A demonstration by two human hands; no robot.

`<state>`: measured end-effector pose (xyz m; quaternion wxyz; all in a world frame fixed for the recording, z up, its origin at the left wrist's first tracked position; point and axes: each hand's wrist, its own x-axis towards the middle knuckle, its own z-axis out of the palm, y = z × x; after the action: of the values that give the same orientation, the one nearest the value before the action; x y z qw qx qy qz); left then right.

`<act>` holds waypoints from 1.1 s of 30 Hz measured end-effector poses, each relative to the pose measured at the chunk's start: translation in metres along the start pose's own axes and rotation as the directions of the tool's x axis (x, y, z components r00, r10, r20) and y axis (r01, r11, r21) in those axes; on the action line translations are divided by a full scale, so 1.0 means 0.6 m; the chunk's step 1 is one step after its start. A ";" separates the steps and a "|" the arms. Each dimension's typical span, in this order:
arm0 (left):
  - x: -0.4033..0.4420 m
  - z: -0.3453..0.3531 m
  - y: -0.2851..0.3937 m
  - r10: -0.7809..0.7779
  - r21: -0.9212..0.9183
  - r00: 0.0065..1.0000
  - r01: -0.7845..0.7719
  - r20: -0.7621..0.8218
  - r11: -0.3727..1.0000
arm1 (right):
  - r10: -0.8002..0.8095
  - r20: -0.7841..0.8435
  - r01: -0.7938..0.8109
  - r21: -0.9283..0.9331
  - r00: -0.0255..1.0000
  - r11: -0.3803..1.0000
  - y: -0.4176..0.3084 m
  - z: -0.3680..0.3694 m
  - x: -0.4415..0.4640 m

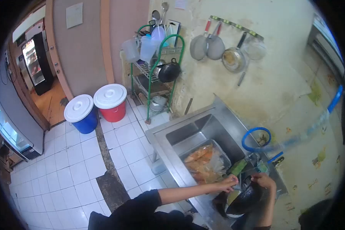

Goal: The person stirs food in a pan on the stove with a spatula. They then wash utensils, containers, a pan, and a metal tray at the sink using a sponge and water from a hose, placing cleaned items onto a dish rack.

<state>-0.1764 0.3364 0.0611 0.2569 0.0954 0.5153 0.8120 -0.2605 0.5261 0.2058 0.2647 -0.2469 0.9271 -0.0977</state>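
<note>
My left hand (pixel 229 183) is over the sink's near end, its fingers curled together beside the rim of a black wok (pixel 249 198). Whatever it may be pinching is too small to make out. Closed on the wok's upper edge, my right hand (pixel 263 180) keeps it tilted on its side. Under the wok, a pale round vessel (pixel 231 197) shows in part. Just beyond my hands are a green scouring pad or cloth (pixel 238 167) and a grey metal tap (pixel 253 158), partly hidden.
The steel sink (pixel 161 143) holds a tub with clear plastic bags of orange food (pixel 201 161). A blue hose (pixel 270 147) loops at its right. Strainers (pixel 215 46) hang on the wall. A green rack (pixel 157 76), lidded blue bucket (pixel 84 122) and red bucket (pixel 114 112) stand left.
</note>
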 end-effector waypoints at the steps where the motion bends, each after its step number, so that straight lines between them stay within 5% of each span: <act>1: -0.027 -0.044 0.004 -0.002 -0.011 1.000 0.002 -0.001 1.000 | 0.004 0.010 -0.004 -0.003 1.000 1.000 -0.022 0.001 0.008; 3: -0.082 -0.129 0.017 -0.060 0.023 0.993 0.058 0.102 0.998 | 0.001 -0.131 -0.003 -0.010 0.991 1.000 -0.059 0.004 0.023; 5: -0.153 -0.179 0.052 -0.045 0.013 0.998 0.044 0.052 0.999 | 0.041 -0.084 -0.043 -0.028 0.996 0.999 -0.139 -0.011 0.028; 8: -0.208 -0.262 0.086 -0.043 0.024 0.997 0.042 0.062 0.999 | 0.036 -0.141 0.011 0.318 0.989 0.948 -0.189 0.000 0.072; 13: -0.252 -0.395 0.132 -0.006 -0.008 0.999 0.007 0.043 1.000 | 0.159 -0.294 -0.011 0.449 0.943 0.893 -0.240 0.025 0.131; 14: -0.257 -0.425 0.147 0.004 -0.011 1.000 -0.004 0.031 1.000 | 0.299 -0.453 0.001 0.552 0.840 0.834 -0.235 0.041 0.145; 19: -0.252 -0.601 0.208 -0.042 0.000 0.999 0.042 0.021 0.999 | 0.408 -0.696 0.175 0.604 0.591 0.777 -0.308 0.041 0.244; 22: -0.261 -0.698 0.257 -0.048 0.029 0.999 0.048 -0.013 0.998 | 0.287 -0.739 0.059 0.403 0.610 0.913 -0.419 0.009 0.326; 25: -0.247 -0.786 0.359 -0.001 0.230 0.995 0.025 -0.103 0.973 | 0.314 -0.829 0.077 0.390 0.462 0.918 -0.487 -0.019 0.458; 27: -0.228 -0.844 0.403 0.489 0.500 0.867 -0.381 -0.099 0.778 | 0.302 -0.659 0.071 0.476 0.689 0.877 -0.518 -0.088 0.544; 29: -0.223 -0.899 0.470 0.521 0.515 0.844 -0.393 -0.126 0.762 | 0.184 -0.672 0.314 0.548 0.717 0.775 -0.545 -0.141 0.657; 31: -0.222 -0.962 0.504 0.553 0.534 0.821 -0.407 -0.142 0.741 | 0.235 -0.746 0.416 0.571 0.624 0.708 -0.625 -0.183 0.760; 33: -0.208 -1.054 0.511 0.448 0.338 0.873 -0.369 -0.194 0.866 | 0.109 -0.681 0.409 0.552 0.724 0.727 -0.680 -0.239 0.856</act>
<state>-0.4337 -0.3293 0.0615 -0.0108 0.1303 0.6262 0.7686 -0.5512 -0.0790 0.2266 -0.0279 -0.1622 0.8325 -0.5290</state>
